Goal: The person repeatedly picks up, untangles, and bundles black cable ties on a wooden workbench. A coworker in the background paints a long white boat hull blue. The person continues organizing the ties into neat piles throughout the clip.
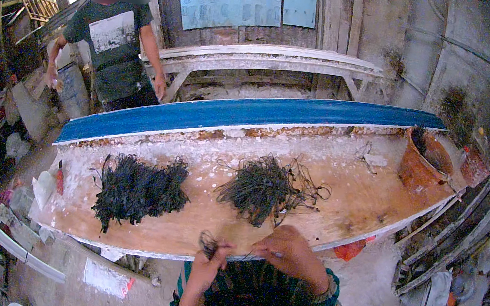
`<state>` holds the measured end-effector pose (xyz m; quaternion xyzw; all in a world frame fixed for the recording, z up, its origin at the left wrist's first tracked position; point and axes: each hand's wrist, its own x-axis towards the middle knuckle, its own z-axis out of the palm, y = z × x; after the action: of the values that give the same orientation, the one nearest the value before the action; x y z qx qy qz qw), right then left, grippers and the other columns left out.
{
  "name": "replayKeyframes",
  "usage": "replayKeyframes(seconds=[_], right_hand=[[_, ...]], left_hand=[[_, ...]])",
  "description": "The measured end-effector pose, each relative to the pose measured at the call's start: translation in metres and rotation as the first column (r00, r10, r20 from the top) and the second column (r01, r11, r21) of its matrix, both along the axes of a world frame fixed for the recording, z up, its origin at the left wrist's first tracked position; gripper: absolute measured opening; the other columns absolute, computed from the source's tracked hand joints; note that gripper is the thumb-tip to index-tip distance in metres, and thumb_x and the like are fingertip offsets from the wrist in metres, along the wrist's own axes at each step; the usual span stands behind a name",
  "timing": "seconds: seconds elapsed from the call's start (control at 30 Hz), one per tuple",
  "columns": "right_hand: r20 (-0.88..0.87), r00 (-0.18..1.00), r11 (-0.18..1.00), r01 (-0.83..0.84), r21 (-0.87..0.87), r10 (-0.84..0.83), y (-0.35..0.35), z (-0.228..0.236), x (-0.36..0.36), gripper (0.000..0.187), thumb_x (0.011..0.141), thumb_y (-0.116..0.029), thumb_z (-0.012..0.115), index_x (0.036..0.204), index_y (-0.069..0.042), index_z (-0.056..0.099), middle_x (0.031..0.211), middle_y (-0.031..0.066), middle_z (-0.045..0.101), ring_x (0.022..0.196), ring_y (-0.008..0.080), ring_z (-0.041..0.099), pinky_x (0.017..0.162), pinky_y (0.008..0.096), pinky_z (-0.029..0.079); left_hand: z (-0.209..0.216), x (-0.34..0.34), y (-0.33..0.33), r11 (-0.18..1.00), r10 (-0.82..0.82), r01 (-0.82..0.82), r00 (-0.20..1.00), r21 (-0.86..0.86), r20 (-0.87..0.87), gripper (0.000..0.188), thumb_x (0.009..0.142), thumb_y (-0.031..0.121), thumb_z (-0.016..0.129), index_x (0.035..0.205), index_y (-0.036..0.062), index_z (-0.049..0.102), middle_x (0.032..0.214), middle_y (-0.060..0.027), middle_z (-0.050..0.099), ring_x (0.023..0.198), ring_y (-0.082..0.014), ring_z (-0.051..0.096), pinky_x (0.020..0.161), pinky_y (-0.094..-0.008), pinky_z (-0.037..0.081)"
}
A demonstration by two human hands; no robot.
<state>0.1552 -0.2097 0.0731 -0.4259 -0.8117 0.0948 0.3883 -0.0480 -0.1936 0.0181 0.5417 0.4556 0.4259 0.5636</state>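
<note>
At the table's near edge, my left hand (208, 265) is closed around a small bunch of thin dark strands (206, 243), whose looped ends stick up above the fingers. My right hand (288, 252) is slightly blurred just to the right, its fingers pinched together; what they hold, if anything, is too small to make out. Beyond it lies a loose, tangled heap of dark strands (262, 188), with stray ends spreading right. Farther left, a denser pile of black strand bundles (140, 191) rests on the wooden tabletop (197, 224).
A long blue board (244, 113) runs along the table's far side. An orange-brown bucket (420, 166) with dark stuff in it stands at the right end. At the far left, another person (111, 34) stands behind the table. A whitish bench (271, 56) is at the back wall.
</note>
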Motion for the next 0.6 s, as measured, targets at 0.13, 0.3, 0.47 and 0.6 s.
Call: replayKeyframes(seconds=[0.13,0.3,0.47,0.6], right_hand=[[-0.022,0.999,0.999,-0.044,0.006,0.044,0.001,-0.016,-0.021,0.012,0.074,-0.020,0.065,0.083,-0.014,0.064,0.076,0.0019,0.062,0.073,0.0210,0.055,0.071,0.0336,0.040],[-0.096,0.993,0.997,-0.070,-0.039,0.066,0.003,-0.014,-0.018,0.013,0.074,-0.018,0.064,0.087,-0.013,0.064,0.077,0.0038,0.062,0.077,0.0222,0.057,0.072,0.0346,0.041],[-0.109,0.918,0.917,0.362,-0.166,-0.382,0.034,-0.038,0.042,0.020,0.073,-0.013,0.063,0.093,-0.011,0.063,0.082,0.0071,0.062,0.082,0.0250,0.057,0.075,0.0361,0.043],[0.139,0.653,0.644,0.757,-0.110,-0.745,0.053,-0.052,0.079,0.024,0.070,-0.018,0.065,0.093,-0.014,0.064,0.087,0.0062,0.059,0.086,0.0256,0.055,0.078,0.0414,0.039]], left_hand=[[-0.025,0.005,0.000,0.938,-0.333,0.331,0.943,0.098,-0.004,0.020,0.086,0.022,0.055,0.090,0.0025,0.059,0.074,-0.0012,0.055,0.072,-0.0112,0.051,0.067,-0.0242,0.042],[-0.039,0.009,-0.001,0.936,-0.338,0.331,0.940,-0.122,-0.047,0.032,0.090,0.033,0.045,0.075,0.0048,0.051,0.071,-0.0020,0.051,0.066,-0.0116,0.046,0.061,-0.0252,0.039],[-0.037,0.006,0.004,0.954,-0.301,0.300,0.944,0.027,0.139,0.040,0.090,0.040,0.039,0.070,0.0064,0.044,0.068,-0.0033,0.045,0.063,-0.0140,0.044,0.060,-0.0266,0.038],[-0.039,0.004,0.006,0.960,-0.278,0.269,0.901,0.073,0.333,0.040,0.089,0.041,0.040,0.070,0.0064,0.041,0.067,-0.0049,0.044,0.061,-0.0165,0.045,0.061,-0.0284,0.040]])
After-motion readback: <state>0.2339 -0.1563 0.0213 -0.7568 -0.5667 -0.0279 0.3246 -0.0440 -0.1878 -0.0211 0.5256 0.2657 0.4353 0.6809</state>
